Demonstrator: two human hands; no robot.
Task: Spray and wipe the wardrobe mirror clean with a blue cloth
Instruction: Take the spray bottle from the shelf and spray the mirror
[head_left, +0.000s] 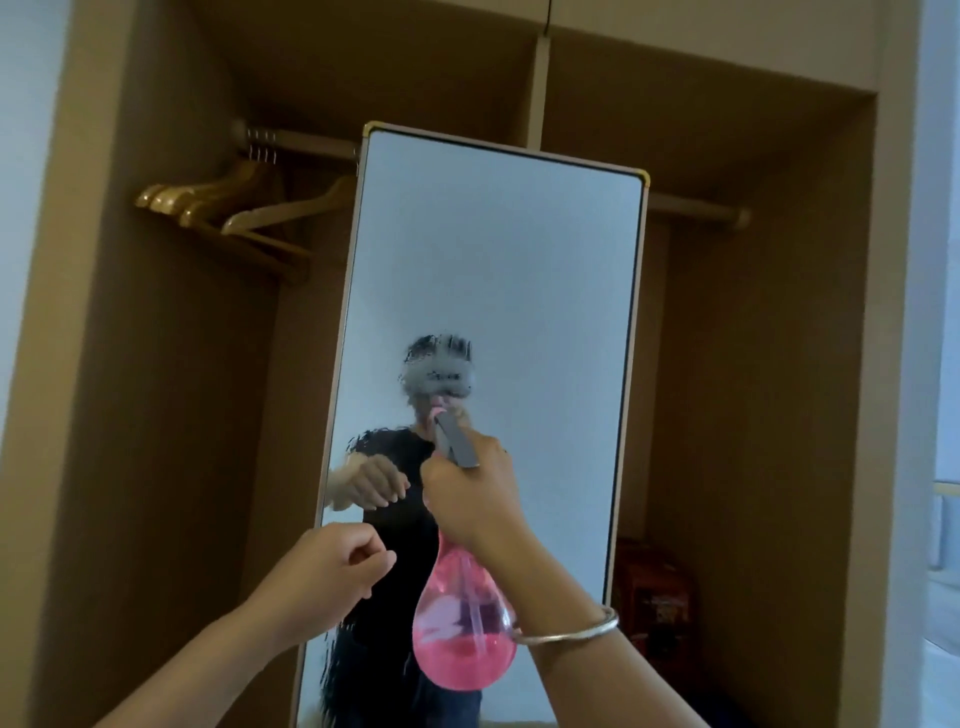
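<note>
A tall mirror (498, 270) in a pale frame stands inside the open wardrobe. Spray mist and streaks blur its glass around the middle and lower left. My right hand (470, 499) grips the neck and grey trigger head of a pink see-through spray bottle (464, 629), which holds a little liquid and points at the glass. My left hand (332, 569) hovers in front of the mirror's lower left edge with its fingers loosely curled and nothing in it. No blue cloth is in view.
Several wooden hangers (228, 208) hang on the rail (696, 210) at the upper left of the wardrobe. A red box (655, 597) sits low at the wardrobe's back right. Wardrobe side walls close in left and right.
</note>
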